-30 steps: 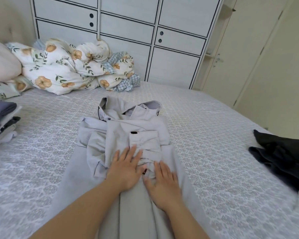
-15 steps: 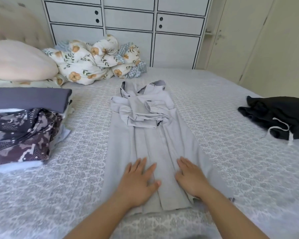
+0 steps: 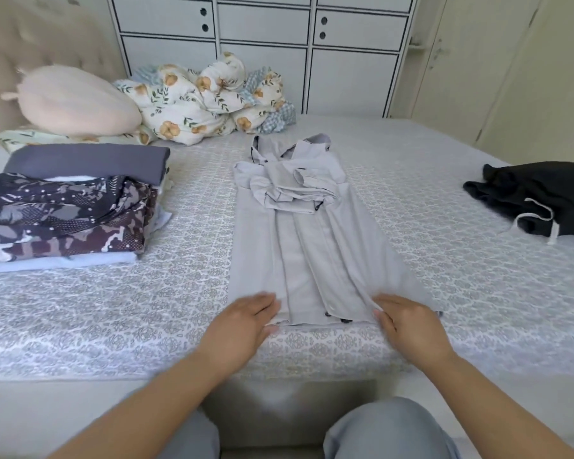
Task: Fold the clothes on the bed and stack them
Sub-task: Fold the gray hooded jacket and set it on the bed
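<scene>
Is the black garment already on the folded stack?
No. The black garment lies crumpled alone on the right of the bed, far from the folded stack on the left.

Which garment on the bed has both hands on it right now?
The light grey hooded garment, laid out lengthwise mid-bed. The left hand and right hand grip its near hem. The black garment lies crumpled, untouched, to the right.
</scene>
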